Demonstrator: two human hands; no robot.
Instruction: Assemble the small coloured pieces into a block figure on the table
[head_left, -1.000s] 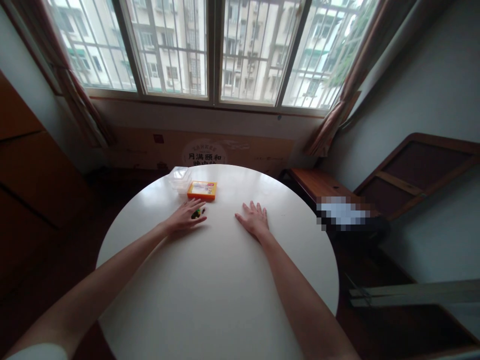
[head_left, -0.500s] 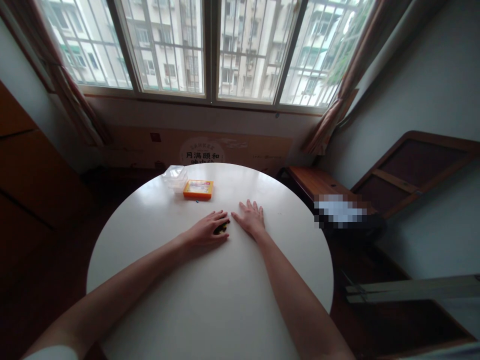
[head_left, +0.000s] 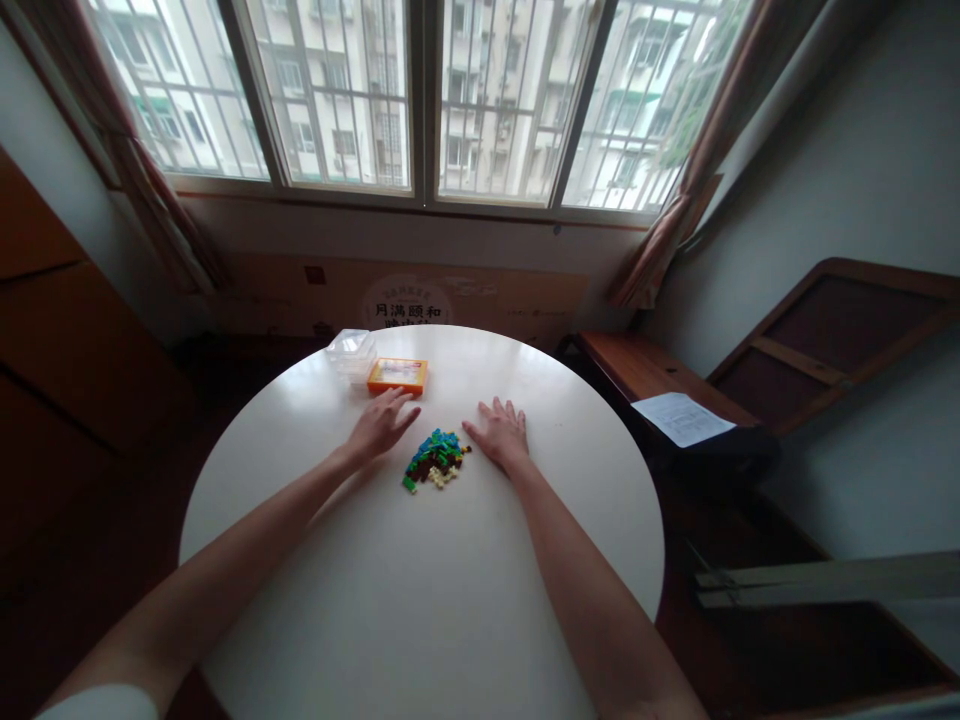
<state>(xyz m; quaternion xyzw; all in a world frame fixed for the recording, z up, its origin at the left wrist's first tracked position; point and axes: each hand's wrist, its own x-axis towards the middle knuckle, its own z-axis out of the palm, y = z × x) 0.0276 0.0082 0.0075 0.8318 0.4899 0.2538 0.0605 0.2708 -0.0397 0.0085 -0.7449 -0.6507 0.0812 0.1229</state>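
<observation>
A small heap of toy building bricks [head_left: 435,457] in blue, green, dark brown, yellow and cream lies near the middle of the round white table [head_left: 420,600]. My left hand [head_left: 380,422] is beyond the heap to the left, fingers apart and holding nothing, its fingertips close to an orange box [head_left: 398,376] with a pale label. Just right of the bricks, my right hand [head_left: 499,430] rests on the tabletop with fingers spread and nothing in it.
Clear plastic containers [head_left: 351,357] stand at the table's far left edge, beside the orange box. A wooden bench [head_left: 637,360] with a sheet of paper [head_left: 682,418] on it is to the right. Behind the table is a printed cardboard panel [head_left: 517,300] under the window.
My left hand has moved off the bricks, going left and away from me toward the orange box, uncovering the heap. The right hand has stayed in place.
</observation>
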